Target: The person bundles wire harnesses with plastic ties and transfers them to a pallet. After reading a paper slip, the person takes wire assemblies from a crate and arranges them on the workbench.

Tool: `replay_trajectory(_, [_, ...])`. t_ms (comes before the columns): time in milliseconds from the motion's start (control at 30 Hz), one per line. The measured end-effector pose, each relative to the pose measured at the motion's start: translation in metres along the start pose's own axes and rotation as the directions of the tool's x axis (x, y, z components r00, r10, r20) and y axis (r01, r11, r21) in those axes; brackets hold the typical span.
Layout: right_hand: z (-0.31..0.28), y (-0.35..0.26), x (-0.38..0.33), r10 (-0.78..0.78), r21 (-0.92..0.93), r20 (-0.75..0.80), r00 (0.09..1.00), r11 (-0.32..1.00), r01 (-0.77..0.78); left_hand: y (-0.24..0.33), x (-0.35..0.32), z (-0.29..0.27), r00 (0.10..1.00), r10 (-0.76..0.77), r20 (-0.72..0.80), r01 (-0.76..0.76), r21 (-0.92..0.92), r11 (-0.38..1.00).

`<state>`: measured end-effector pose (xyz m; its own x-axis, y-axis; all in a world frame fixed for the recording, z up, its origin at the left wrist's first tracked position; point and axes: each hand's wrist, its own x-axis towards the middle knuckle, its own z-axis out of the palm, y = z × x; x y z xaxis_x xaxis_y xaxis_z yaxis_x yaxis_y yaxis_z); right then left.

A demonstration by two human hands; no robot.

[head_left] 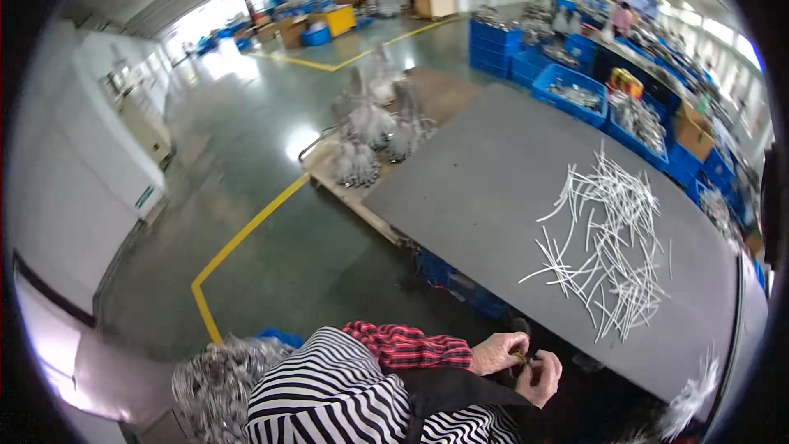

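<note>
Just off the near edge of a grey table point(477, 173), my left hand point(496, 353) and my right hand point(540, 379) are close together. The fingers of each are bent into a pinch around something small between them, too small to make out. A red and black striped sleeve covers my left forearm. On the tabletop beyond my hands lies a loose spread of thin white strips point(612, 238), touched by neither hand. A bundle of whitish strands point(693, 395) sits at the table's near right corner.
Bundles of clear strands point(370, 123) stand on a low wooden board point(436, 86) left of the table. Blue crates point(567, 111) filled with metallic parts line its far right side. A heap of shiny strands point(218, 382) is by my left side. Other people are far off.
</note>
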<state>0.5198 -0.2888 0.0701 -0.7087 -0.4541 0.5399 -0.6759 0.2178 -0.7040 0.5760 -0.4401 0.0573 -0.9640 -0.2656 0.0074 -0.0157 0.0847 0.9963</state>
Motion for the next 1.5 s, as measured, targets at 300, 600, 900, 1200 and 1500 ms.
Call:
replay_trajectory(300, [0.048, 0.004, 0.005, -0.504, 0.273, 0.267, 0.821, 0.857, 0.437, -0.033, -0.041, -0.021, 0.908, -0.133, -0.398, 0.054, -0.204, 0.977])
replay_trajectory(600, [0.138, 0.032, -0.017, 0.286, -0.320, 0.915, 0.286, 0.944, 0.080, -0.015, -0.059, -0.077, 0.964, 0.260, -0.046, -0.130, 0.774, 0.619])
replay_trajectory(900, [0.231, 0.006, 0.046, -0.013, 0.415, 0.754, 0.656, 0.784, -0.461, -0.003, -0.074, -0.167, 0.839, 0.400, -0.368, -0.011, 0.724, 0.690])
replay_trajectory(1200, [0.285, -0.093, 0.092, -0.074, 0.766, 0.613, 0.787, -0.188, -0.615, 0.011, -0.075, -0.225, 0.919, 0.295, -0.261, -0.166, 0.423, 0.891])
replay_trajectory(1500, [0.280, -0.164, 0.123, -0.131, 0.638, 0.763, 0.633, -0.007, -0.770, 0.029, -0.083, -0.244, 0.963, 0.254, -0.085, -0.222, 0.278, 0.935])
